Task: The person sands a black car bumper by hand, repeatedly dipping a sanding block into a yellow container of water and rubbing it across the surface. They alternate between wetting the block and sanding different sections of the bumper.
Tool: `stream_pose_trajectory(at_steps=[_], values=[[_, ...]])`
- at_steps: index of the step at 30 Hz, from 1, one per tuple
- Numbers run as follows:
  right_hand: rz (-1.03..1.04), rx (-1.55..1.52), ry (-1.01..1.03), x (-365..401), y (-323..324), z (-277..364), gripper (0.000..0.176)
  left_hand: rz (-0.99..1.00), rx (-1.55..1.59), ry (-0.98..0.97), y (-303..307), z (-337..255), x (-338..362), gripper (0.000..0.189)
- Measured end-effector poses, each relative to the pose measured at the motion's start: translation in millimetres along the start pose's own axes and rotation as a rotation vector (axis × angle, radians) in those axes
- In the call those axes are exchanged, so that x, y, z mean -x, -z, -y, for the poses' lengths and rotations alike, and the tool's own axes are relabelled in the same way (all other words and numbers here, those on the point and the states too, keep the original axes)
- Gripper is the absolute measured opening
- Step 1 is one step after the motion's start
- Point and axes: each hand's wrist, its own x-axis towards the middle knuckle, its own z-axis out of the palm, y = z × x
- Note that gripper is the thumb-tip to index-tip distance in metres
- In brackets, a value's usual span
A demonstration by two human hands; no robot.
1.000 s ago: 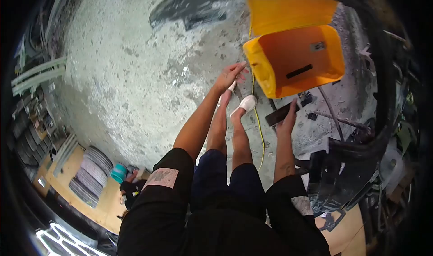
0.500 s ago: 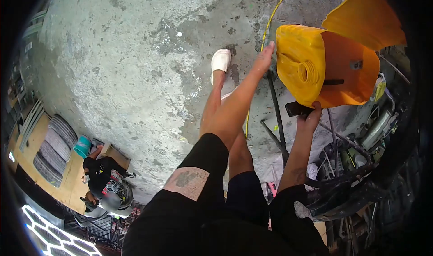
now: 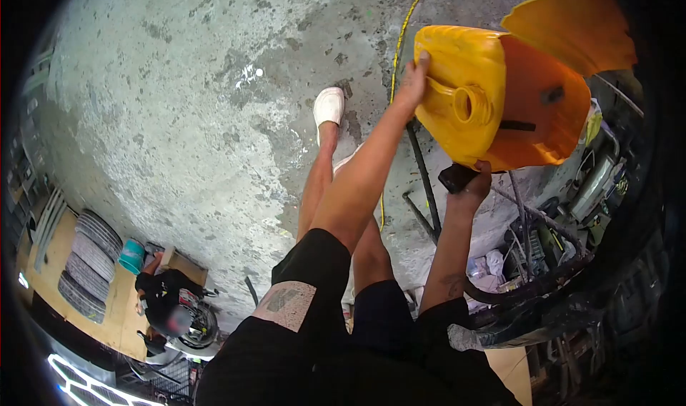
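A yellow plastic jerry can (image 3: 457,124) lies tilted at the upper right, cut open so its orange inside shows. Its threaded spout (image 3: 473,104) points toward me. My left hand (image 3: 413,84) is closed on the can's handle, at its left side. Below the can, my right hand (image 3: 475,183) is wrapped round a dark rectangular block (image 3: 455,177), fingertips right at the can's lower edge; I cannot tell what kind of thing the block is. A narrow black strip (image 3: 517,126) shows at the cut opening. A large yellow flap (image 3: 575,27) of plastic stands up beyond it.
Dark metal bars (image 3: 423,170) and piled scrap (image 3: 529,241) lie below and right of the can. A yellow cord (image 3: 400,45) runs over the stained concrete floor (image 3: 193,120). At lower left, another person (image 3: 161,299) crouches by stacked tires (image 3: 89,266) and a teal bucket (image 3: 131,256).
My left hand has gone from the can's left edge to a closed grip on its handle. The can and my right hand sit slightly farther left in view.
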Motion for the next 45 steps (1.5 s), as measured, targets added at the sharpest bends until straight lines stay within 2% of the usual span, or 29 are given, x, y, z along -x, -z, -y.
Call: stream_pose_trajectory(at_steps=[1, 2, 4, 6, 8, 11, 13, 14, 15, 16, 17, 18, 19, 21, 22, 25, 27, 29, 31, 33, 34, 35, 36, 37, 39, 40, 41, 43, 45], values=[[0.001, -0.018, 0.004, -2, -1, 0, 0.027, -0.005, 0.139, 0.004, 0, -7, -2, 0.092], [0.014, -0.046, -0.007, -6, 0, -3, 0.026, 0.007, 0.131, -0.005, 6, -17, -7, 0.092], [0.015, -0.043, -0.041, -12, 7, -8, 0.029, -0.015, -0.204, -0.057, 37, -57, -7, 0.095], [0.029, -0.069, -0.014, 5, -8, 0, 0.033, 0.042, -0.138, -0.084, 51, -74, -36, 0.092], [0.078, -0.06, 0.046, 18, -20, 5, 0.045, 0.116, -0.073, -0.107, 38, -84, -66, 0.09], [0.078, -0.156, 0.128, 19, -30, 4, 0.038, 0.208, -0.278, -0.059, 11, -109, -93, 0.089], [0.034, -0.142, 0.077, 6, -14, -7, 0.034, 0.55, -0.018, 0.121, -2, -108, -113, 0.084], [-0.001, -0.122, 0.035, 0, -2, -10, 0.03, 0.557, -0.017, 0.146, -6, -105, -117, 0.084], [-0.027, -0.116, 0.028, -7, 8, -13, 0.03, 0.544, -0.096, 0.082, -3, -101, -122, 0.078], [0.0, -0.073, 0.054, -10, 15, -15, 0.038, 0.523, -0.179, 0.02, 3, -93, -118, 0.073], [0.048, -0.041, 0.08, -12, 16, -16, 0.049, 0.516, -0.193, 0.026, 7, -89, -111, 0.073], [0.031, -0.047, 0.076, -15, 18, -18, 0.051, 0.466, -0.145, -0.029, 8, -85, -108, 0.068], [0.036, -0.058, 0.067, -11, 21, -18, 0.051, 0.415, -0.093, -0.079, 11, -82, -98, 0.064], [-0.036, -0.032, 0.143, -9, 21, -7, 0.033, 0.452, -0.04, -0.057, 14, -77, -70, 0.061], [-0.074, 0.048, 0.148, -7, 25, 0, 0.042, 0.451, 0.008, -0.089, 11, -73, -50, 0.062], [-0.075, 0.063, 0.21, -14, 45, 3, 0.046, 0.425, 0.185, -0.013, 7, -63, -21, 0.064], [-0.106, 0.136, 0.194, -32, 61, -3, 0.049, 0.334, 0.069, 0.016, 12, -59, -13, 0.065], [-0.15, 0.193, 0.181, -40, 73, -3, 0.053, 0.346, 0.028, 0.026, 18, -54, -5, 0.06], [-0.12, 0.203, 0.275, -43, 82, 1, 0.054, 0.249, -0.077, -0.07, 23, -25, 8, 0.057], [-0.052, 0.281, 0.33, -54, 122, 0, 0.058, 0.241, 0.152, 0.06, 24, -12, 43, 0.052], [0.022, 0.36, 0.376, -59, 135, 3, 0.062, 0.161, 0.117, 0.052, 25, -7, 63, 0.05], [0.006, 0.349, 0.39, -60, 138, 9, 0.062, 0.136, 0.094, 0.046, 18, -2, 69, 0.049], [-0.004, 0.352, 0.325, -60, 140, 13, 0.063, 0.11, 0.072, 0.041, 12, 4, 74, 0.048], [-0.007, 0.352, 0.253, -61, 143, 12, 0.064, 0.04, 0.222, -0.003, 8, 13, 75, 0.046], [-0.038, 0.329, 0.315, -62, 143, 8, 0.064, -0.035, 0.354, -0.055, 17, 22, 69, 0.045], [-0.037, 0.311, 0.304, -59, 142, 9, 0.074, 0.021, 0.016, -0.041, 28, 16, 57, 0.043], [-0.038, 0.291, 0.294, -59, 139, 9, 0.085, 0.166, -0.001, 0.112, 43, 14, 21, 0.043], [-0.09, 0.3, 0.25, -64, 150, 2, 0.082, 0.483, -0.103, 0.404, 71, 11, -50, 0.044], [-0.116, 0.325, 0.2, -83, 171, -8, 0.08, 0.073, -0.571, -0.42, 9, -27, -38, 0.048]])
